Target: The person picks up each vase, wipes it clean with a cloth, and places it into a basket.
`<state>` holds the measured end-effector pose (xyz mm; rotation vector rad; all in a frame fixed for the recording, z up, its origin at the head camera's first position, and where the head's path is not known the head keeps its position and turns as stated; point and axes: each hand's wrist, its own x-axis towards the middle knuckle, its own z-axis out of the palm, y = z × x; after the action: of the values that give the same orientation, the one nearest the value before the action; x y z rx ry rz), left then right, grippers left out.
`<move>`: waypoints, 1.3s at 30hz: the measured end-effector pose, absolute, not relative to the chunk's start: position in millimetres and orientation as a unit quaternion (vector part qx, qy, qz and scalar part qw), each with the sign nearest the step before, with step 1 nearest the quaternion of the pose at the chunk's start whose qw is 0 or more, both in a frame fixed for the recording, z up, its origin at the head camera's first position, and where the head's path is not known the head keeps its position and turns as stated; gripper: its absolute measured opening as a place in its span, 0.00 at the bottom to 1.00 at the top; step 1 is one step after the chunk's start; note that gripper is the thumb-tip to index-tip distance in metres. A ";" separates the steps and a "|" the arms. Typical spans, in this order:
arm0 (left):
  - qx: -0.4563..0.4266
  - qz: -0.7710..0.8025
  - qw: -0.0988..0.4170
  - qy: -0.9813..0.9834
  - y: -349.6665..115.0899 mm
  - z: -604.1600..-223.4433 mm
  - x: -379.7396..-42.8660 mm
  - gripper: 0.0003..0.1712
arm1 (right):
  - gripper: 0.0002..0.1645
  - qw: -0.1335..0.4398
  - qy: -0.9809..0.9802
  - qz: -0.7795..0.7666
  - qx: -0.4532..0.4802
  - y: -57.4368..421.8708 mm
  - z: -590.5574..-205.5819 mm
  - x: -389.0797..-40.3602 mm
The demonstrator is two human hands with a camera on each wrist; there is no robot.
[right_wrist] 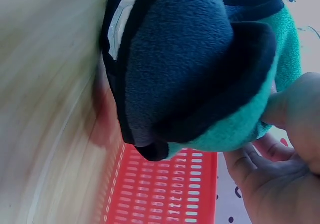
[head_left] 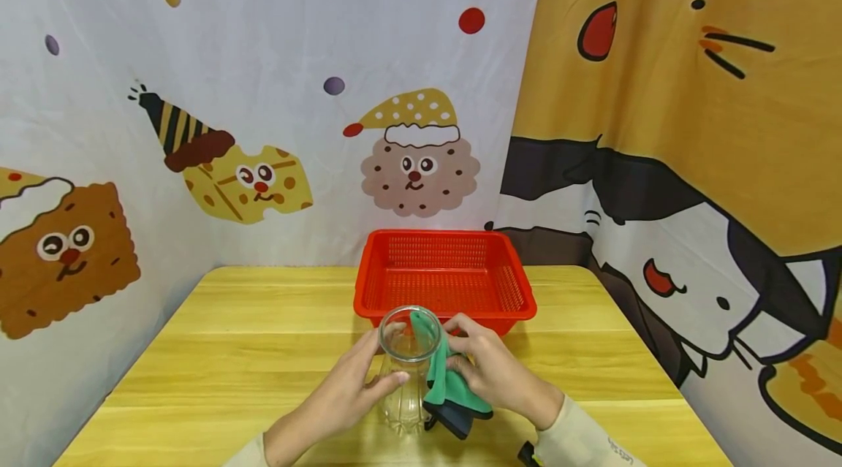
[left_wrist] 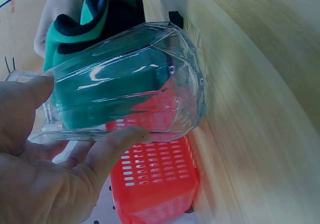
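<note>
A clear glass jar (head_left: 403,401) with a round open mouth stands upright near the front middle of the table, its faceted base showing in the left wrist view. My left hand (head_left: 351,390) grips it from the left, thumb in front and fingers around the far side. My right hand (head_left: 490,365) pinches a green and dark grey cloth (right_wrist: 180,68) with black edging, thumb and fingers curled into its folds. The cloth (head_left: 454,386) lies against the jar's right side, with one green end at the jar's mouth. Through the glass (left_wrist: 115,83) its green shows.
Behind the jar a red plastic basket (head_left: 444,306) with perforated walls sits on the wood-grain table (head_left: 263,321). Curtains with cartoon prints (head_left: 421,167) hang at the back and sides. A small black item (head_left: 528,454) shows by the right sleeve.
</note>
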<state>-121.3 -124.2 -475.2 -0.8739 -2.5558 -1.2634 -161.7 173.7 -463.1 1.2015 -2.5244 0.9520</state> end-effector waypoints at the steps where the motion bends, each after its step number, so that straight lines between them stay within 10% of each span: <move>1: -0.292 -0.421 0.081 -0.855 -124.2 -475.3 -121.3 0.39 | 0.13 0.089 -0.853 0.317 0.404 174.0 -463.4 -161.7; 39: -0.284 -0.434 0.061 -0.853 -124.3 -474.9 -120.0 0.39 | 0.18 -0.053 -0.895 0.186 0.401 174.6 -481.6 -164.2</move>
<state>-120.0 -124.3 -474.9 -0.8579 -2.5786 -1.3140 -164.2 174.6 -481.6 1.3049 -2.9107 0.6055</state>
